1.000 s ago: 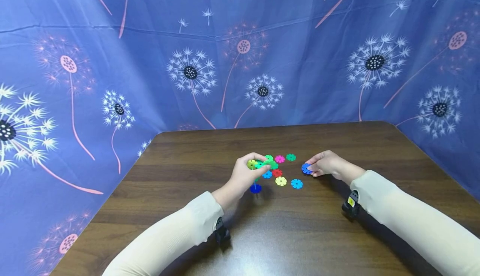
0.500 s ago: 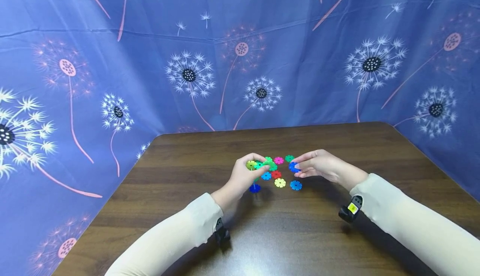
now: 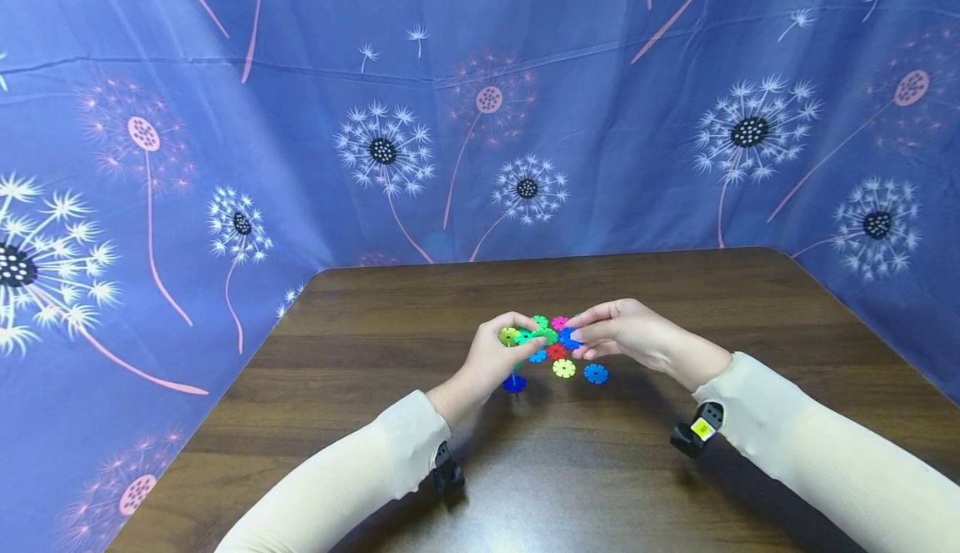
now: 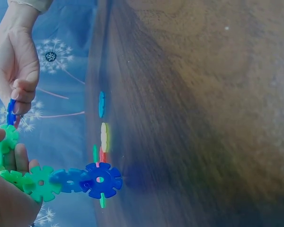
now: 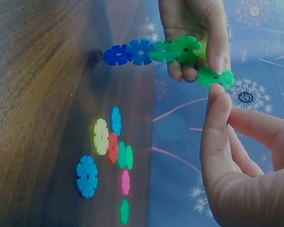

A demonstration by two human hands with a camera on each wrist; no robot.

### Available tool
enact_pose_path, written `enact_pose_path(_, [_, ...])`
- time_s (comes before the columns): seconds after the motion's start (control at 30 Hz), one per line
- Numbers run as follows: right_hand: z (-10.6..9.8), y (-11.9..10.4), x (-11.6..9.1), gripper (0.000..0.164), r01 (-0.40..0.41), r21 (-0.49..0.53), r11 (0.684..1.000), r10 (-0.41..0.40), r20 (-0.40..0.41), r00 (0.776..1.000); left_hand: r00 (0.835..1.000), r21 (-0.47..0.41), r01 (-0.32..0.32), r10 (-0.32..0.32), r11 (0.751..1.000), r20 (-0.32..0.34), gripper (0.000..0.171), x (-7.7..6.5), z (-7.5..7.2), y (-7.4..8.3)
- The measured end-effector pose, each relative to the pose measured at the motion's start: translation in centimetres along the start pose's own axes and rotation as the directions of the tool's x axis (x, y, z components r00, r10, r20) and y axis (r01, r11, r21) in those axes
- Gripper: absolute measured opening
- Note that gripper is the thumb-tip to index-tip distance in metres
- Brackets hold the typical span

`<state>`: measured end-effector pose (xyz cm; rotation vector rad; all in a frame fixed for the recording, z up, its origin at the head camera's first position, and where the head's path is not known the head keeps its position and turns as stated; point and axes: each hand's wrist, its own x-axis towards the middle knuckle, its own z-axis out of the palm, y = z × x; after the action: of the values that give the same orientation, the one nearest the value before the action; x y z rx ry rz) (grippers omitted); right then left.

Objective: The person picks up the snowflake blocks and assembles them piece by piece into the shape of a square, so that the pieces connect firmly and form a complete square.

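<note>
My left hand [image 3: 487,357] grips a linked chain of notched plastic flower discs [image 4: 41,183], coloured yellow-green, green and blue. The chain bends downward to a dark blue disc [image 3: 514,384] at its lower end, above the table. Between thumb and fingers, my right hand [image 3: 637,334] pinches a blue disc [image 4: 11,112] on edge. That disc meets the green disc [image 5: 215,77] at the chain's right end; whether their slots interlock, I cannot tell. In the right wrist view the fingertips mostly hide the blue disc.
Loose discs lie on the brown wooden table [image 3: 420,286] beneath and beside the hands: yellow [image 3: 564,369], light blue [image 3: 596,374], red [image 3: 556,352], pink [image 3: 559,322] and several more. A blue dandelion-print cloth [image 3: 480,161] hangs behind the table.
My right hand has lifted the blue disc off the table and carried it left to the chain's green end. The left hand has kept its grip, almost still.
</note>
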<state>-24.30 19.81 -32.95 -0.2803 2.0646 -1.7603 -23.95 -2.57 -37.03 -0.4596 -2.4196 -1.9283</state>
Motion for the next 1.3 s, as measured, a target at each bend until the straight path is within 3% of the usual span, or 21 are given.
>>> enact_pose_path(0.23, [0.5, -0.4, 0.0, 0.042, 0.003, -0.001, 1.0, -0.003, -0.006, 1.0, 1.0, 0.015, -0.024, 0.024, 1.0, 0.018, 0.016, 0.1, 0.3, 0.3])
enact_pose_path(0.4, [1.0, -0.7, 0.1, 0.041, 0.008, -0.001, 1.0, -0.008, -0.012, 1.0, 0.999, -0.022, -0.02, 0.021, 1.0, 0.04, 0.018, 0.0, 0.3, 0.3])
enact_pose_path(0.73, [1.4, -0.8, 0.4, 0.033, -0.029, 0.066, 0.997, 0.032, -0.04, 0.999, 0.995, -0.023, -0.056, 0.058, 0.998, 0.075, 0.017, -0.2, 0.1, 0.4])
enact_pose_path(1.13, [1.1, -0.7, 0.1, 0.034, -0.029, 0.097, 0.995, 0.024, 0.051, 0.998, 0.995, 0.098, -0.063, 0.055, 0.993, 0.087, 0.023, 0.0, -0.9, 0.5])
enact_pose_path(1.3, [0.8, -0.2, 0.0, 0.032, -0.047, 0.12, 0.992, 0.039, 0.07, 0.997, 0.989, 0.198, -0.122, 0.103, 0.973, 0.105, 0.026, 0.0, -1.0, 0.8])
